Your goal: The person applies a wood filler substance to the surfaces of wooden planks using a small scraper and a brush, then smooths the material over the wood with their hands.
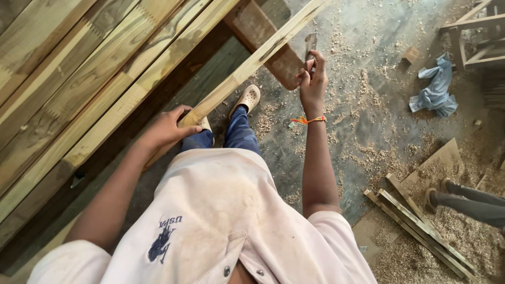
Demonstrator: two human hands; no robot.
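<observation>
Stacked planks (79, 79) wall off the left; sawdust floor (368, 105) lies open right, past the blue cloth (435, 89)

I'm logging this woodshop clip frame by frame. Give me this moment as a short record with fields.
left hand: left hand grips the near end of a long wooden strip
right hand: right hand holds a flat metal blade upright, beside the strip
floor: sawdust-covered floor, blue rag, loose slats
left side: stacked planks
others: another person's sandalled feet at right

Two hands (168, 129), one held wooden strip (252, 63), one metal blade (310, 44), one blue cloth (435, 89), two cream clogs (248, 98).
</observation>
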